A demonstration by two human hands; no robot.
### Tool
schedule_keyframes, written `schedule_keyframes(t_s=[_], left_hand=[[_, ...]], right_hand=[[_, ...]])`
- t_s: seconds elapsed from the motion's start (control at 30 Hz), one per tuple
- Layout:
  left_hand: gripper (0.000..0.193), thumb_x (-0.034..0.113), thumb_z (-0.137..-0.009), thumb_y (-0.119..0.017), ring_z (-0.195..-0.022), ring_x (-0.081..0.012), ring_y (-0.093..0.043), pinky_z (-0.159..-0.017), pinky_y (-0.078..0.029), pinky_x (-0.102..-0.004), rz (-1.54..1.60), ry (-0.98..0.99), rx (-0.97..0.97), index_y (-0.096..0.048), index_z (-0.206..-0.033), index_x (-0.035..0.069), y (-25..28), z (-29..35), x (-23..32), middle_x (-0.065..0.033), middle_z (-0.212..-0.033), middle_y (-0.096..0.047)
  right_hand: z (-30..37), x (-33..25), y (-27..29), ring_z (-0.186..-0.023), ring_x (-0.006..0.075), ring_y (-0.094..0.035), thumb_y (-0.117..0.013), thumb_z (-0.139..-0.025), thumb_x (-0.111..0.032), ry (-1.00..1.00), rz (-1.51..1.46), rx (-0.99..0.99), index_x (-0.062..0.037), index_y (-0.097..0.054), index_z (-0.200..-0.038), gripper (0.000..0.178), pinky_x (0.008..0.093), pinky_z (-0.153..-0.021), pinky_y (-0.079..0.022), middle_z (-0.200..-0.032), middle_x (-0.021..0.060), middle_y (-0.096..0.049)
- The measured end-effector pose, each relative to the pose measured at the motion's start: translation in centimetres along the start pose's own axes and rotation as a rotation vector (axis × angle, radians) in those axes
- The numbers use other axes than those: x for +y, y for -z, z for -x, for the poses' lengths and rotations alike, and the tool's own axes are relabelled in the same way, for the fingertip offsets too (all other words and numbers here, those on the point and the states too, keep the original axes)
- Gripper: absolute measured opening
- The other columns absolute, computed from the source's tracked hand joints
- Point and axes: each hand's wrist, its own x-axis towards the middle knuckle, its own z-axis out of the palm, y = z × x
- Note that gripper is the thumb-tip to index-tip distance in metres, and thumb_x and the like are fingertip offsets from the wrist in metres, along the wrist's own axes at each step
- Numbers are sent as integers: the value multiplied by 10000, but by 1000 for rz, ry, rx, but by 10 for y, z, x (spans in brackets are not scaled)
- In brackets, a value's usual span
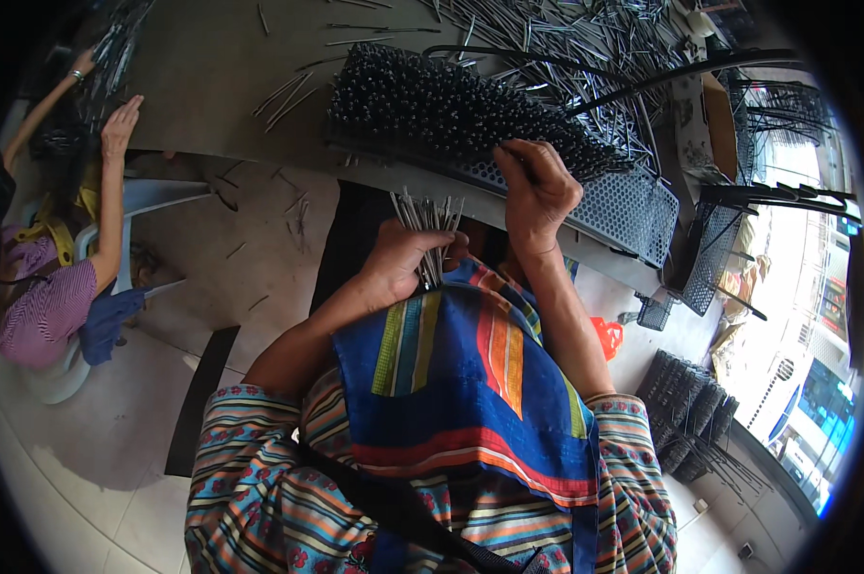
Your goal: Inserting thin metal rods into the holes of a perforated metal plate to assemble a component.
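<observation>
My left hand (395,260) is closed around a bundle of thin metal rods (429,212), held upright just above the apron on my lap. In front of me, a perforated metal rack (633,209) lies along the table edge. Dark upright rods (432,100) stand packed in most of its holes, while the holes toward its right end are bare. Over the near edge of those standing rods is my right hand (546,191), its fingers pinched together. Whatever sits between those fingertips is hidden or too small to make out.
Loose rods (585,48) lie heaped behind the rack on the grey table (212,77). At left, another person's hand (119,129) reaches to the table near more rods. Dark racks (685,407) are stacked on the floor at right, near a red plastic bag (607,335).
</observation>
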Motion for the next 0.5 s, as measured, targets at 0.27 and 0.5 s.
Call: schedule_keyframes(t_s=[0.27, 0.5], left_hand=[[184, -66, -815, -617, -728, -252, -676, -621, -550, -342, 5, -38, -54, -634, -999, -55, 0, -6, 1, -173, -858, -677], [216, -51, -818, -616, -733, -236, -665, -646, -538, -334, -69, -84, -158, -621, -1034, -45, 9, -9, -5, -145, -885, -666]], right_hand=[[1, 2, -3, -613, 167, -599, -720, -734, 26, 28, 169, -82, -14, -697, -855, 129, 264, -555, -456, -722, 89, -620], [16, -7, 5, -600, 216, -630, -694, -752, 9, -42, 159, -255, 6, -677, -832, 82, 315, -540, -489, -687, 108, -621]])
